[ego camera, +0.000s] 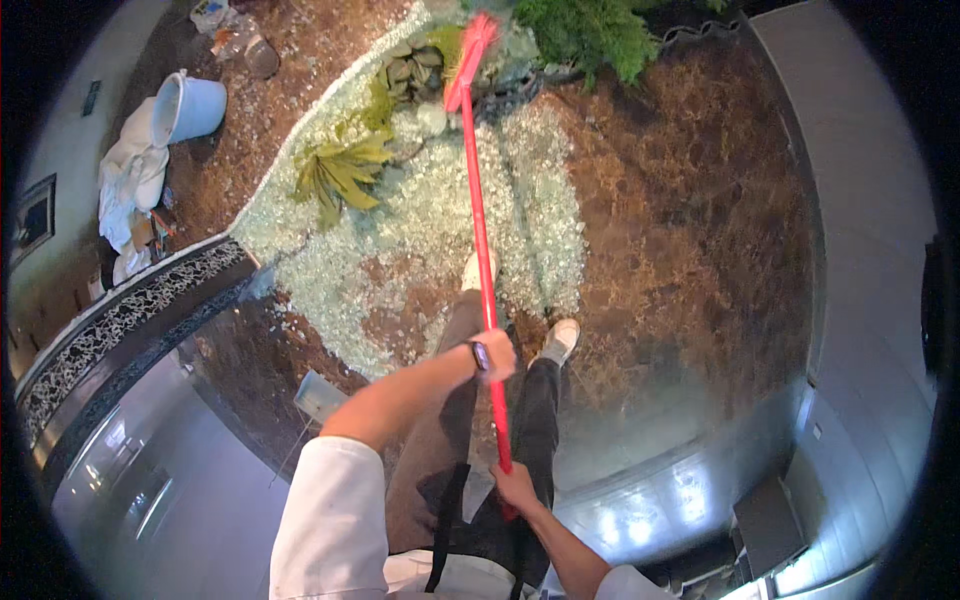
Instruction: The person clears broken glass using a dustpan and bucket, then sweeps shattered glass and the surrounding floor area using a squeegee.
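Note:
My left hand [496, 356], with a smartwatch [480, 355] at the wrist, grips the middle of a long red broom handle [478, 202]. Lower down, close to my body, my right hand [516, 486] is wrapped around the handle's near end. The red broom head [472, 61] is at the far end, by green foliage and pale stones; motion blurs its bristles. Between my feet and the broom head spreads a wide layer of pale, glassy pebbles [435, 195]. A yellow-green leafy plant [341, 171] stands among them on the left.
Brown marbled floor [690, 225] extends to the right. At the upper left, a light-blue bucket [191, 109] lies tipped beside white sacks [135, 161]. A patterned dark ledge [150, 296] curves along the left. Another bucket [319, 395] is near my left elbow. Green foliage [589, 37] rises ahead.

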`<state>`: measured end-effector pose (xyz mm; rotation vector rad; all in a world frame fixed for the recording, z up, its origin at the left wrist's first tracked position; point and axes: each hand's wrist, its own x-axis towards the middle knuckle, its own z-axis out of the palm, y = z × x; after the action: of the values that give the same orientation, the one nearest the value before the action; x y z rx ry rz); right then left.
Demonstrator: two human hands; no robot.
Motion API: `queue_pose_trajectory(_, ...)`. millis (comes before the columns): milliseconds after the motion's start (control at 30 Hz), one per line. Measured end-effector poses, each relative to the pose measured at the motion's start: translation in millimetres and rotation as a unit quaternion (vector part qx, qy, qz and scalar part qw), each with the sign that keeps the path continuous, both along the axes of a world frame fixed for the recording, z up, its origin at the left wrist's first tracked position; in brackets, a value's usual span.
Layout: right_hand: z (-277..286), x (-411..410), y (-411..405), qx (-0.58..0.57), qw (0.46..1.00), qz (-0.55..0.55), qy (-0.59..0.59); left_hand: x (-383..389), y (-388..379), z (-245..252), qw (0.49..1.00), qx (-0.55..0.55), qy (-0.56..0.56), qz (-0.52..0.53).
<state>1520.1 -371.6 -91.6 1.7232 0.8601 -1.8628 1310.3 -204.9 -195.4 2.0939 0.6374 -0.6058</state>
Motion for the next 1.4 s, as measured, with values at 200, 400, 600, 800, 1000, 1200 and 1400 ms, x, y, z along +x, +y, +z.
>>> queue_pose_trajectory(200,101.6,103.1,-0.3,0.042,0.988,0.145,-0.018,74.2,-58.2,67.5,0.993,-0.044,-0.084,0.069)
queue_pose_trajectory(400,76.8,99.0,65.3,0.133,0.971,0.195,-0.025,69.9,-58.5,48.2,0.984,0.028,-0.033,0.171)
queue_pose_trajectory(600,-27.6,69.4,114.0,0.274,0.924,0.263,-0.053,28.2,-11.9,-34.0,0.969,0.073,-0.015,0.238)
queue_pose_trajectory(800,24.3,113.4,114.9,0.234,0.914,0.275,-0.187,112.6,19.5,-27.5,0.955,0.100,-0.147,0.236)
queue_pose_trajectory(1000,88.8,133.7,70.5,0.196,0.952,0.121,-0.202,160.3,-2.4,13.4,0.909,0.153,-0.303,0.242)
queue_pose_trajectory(1200,-18.2,39.1,122.8,0.295,0.943,0.076,-0.136,61.1,96.9,-27.6,0.974,0.177,-0.091,0.106)
queue_pose_trajectory(1400,-90.0,30.9,115.3,0.299,0.939,0.049,-0.161,56.9,119.5,-73.9,0.986,0.140,-0.071,0.053)
